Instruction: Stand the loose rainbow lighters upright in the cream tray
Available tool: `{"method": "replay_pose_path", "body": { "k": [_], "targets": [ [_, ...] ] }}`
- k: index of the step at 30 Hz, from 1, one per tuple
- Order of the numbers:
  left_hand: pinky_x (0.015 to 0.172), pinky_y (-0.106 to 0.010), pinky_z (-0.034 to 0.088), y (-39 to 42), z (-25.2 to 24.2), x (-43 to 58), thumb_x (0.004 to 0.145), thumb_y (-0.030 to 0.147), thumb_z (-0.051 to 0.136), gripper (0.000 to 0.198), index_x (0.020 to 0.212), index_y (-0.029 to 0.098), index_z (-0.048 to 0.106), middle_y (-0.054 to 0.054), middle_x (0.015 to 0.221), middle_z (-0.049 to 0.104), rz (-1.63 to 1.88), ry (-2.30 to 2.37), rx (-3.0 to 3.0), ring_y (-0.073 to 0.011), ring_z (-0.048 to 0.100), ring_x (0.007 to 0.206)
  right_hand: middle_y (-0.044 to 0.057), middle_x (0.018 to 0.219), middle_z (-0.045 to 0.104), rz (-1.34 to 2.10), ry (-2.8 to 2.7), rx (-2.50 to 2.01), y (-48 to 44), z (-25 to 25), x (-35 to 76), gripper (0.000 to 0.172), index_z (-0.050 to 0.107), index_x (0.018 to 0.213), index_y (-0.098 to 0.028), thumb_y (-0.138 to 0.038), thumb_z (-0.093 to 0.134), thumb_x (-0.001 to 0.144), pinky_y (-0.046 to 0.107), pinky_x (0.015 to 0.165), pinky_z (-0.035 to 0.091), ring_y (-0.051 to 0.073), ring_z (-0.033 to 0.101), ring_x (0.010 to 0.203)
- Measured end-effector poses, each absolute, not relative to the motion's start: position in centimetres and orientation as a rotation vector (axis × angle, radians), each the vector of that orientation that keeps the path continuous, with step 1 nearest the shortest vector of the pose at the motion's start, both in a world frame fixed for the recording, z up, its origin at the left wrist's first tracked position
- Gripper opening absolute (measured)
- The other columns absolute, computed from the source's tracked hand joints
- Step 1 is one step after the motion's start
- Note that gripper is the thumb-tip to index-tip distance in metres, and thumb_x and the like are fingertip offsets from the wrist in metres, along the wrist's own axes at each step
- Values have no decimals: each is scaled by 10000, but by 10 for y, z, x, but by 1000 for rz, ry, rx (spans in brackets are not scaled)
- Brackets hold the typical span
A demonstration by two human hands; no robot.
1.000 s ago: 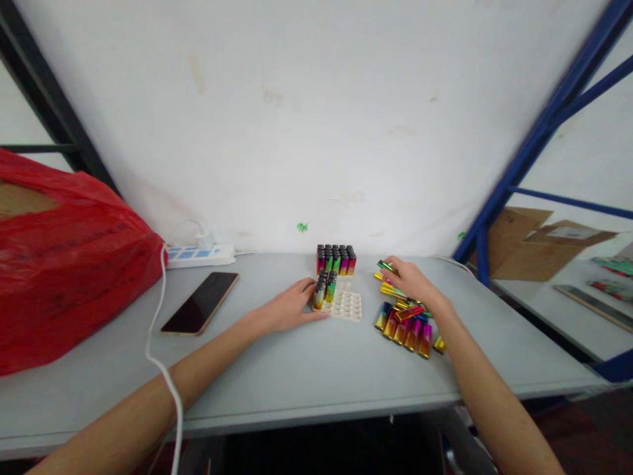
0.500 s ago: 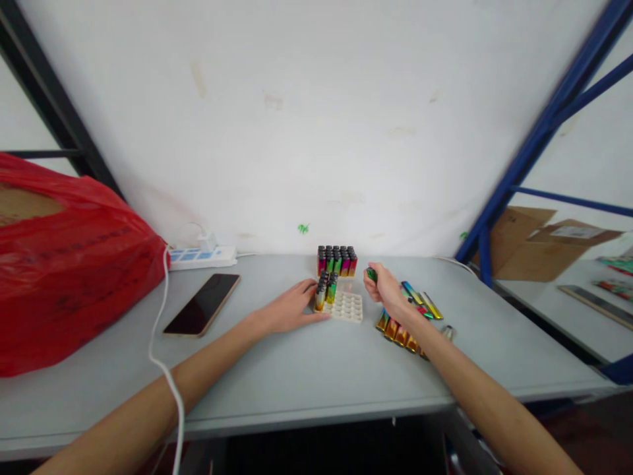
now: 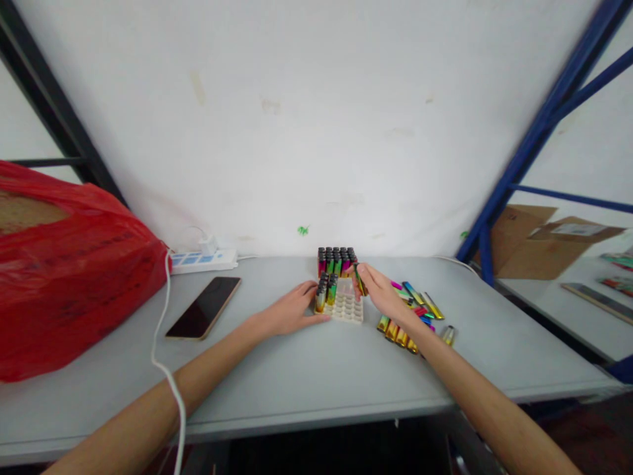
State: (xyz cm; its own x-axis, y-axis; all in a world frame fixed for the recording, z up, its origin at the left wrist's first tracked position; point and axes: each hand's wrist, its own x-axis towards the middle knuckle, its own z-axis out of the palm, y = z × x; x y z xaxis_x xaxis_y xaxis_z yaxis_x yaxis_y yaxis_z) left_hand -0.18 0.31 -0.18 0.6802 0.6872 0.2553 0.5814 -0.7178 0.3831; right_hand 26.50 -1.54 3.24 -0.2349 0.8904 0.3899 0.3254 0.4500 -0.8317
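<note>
The dark print [image 3: 101,245] on the red bag [image 3: 89,303] and the label [image 3: 577,229] on the cardboard box [image 3: 517,254] are illegible.

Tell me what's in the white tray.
Lighters stand upright in the left part of the tray; open slots show to their right. The slots they fill are covered, as is whatever lies behind the right hand.

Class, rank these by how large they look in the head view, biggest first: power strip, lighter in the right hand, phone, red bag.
1. Red bag, though cut off
2. Phone
3. Power strip
4. Lighter in the right hand
</note>
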Motion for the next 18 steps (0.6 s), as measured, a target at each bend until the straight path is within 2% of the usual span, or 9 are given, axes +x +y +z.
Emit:
{"method": "replay_pose_path", "body": {
  "k": [2, 4, 7, 9, 13, 18],
  "targets": [
    [1260, -459, 414, 3, -2, -2, 963, 688, 645, 712, 1450, 172, 573, -174, 1537, 572, 579, 1008, 2620, -351, 546, 1438, 43, 903, 671, 516, -1923, -1057, -21, 36, 264, 496, 625, 1022, -216, -673, 436, 1061, 341, 816, 519, 208, 652, 849],
    [1258, -465, 420, 3, -2, -1, 962, 690, 642, 705, 1429, 165, 589, -180, 1526, 576, 579, 1006, 2614, -355, 551, 1431, 75, 975, 699, 309, -2057, -1055, -26, 38, 263, 437, 643, 952, -210, -616, 517, 1056, 348, 863, 508, 225, 656, 928],
    [1254, -482, 427, 2, -1, -1, 955, 694, 648, 700, 1413, 166, 601, -184, 1510, 584, 583, 1009, 2604, -363, 552, 1424, 40, 810, 695, 240, -2198, -1095, -30, 39, 259, 424, 633, 823, -216, -548, 543, 1070, 314, 757, 485, 201, 636, 765],
    [1247, -487, 436, 2, -1, -1, 952, 689, 656, 687, 1405, 175, 606, -179, 1497, 591, 587, 1013, 2601, -364, 560, 1412, 19, 746, 703, 267, -2203, -1129, -32, 37, 257, 402, 639, 814, -220, -521, 564, 1070, 294, 701, 469, 188, 634, 689],
    [1236, -473, 445, 2, -1, -1, 962, 678, 648, 658, 1402, 190, 606, -164, 1483, 598, 595, 998, 2598, -354, 565, 1404, 44, 831, 770, 250, -2192, -1129, -30, 29, 250, 312, 683, 920, -217, -472, 590, 1073, 286, 714, 482, 202, 700, 748],
    [1232, -477, 445, 3, -4, -2, 961, 680, 654, 662, 1416, 202, 594, -154, 1472, 606, 605, 983, 2608, -352, 569, 1398, 59, 822, 772, 84, -2333, -1239, -26, 23, 239, 243, 705, 1003, -210, -436, 638, 1062, 284, 656, 420, 211, 697, 727]
  ]
}}
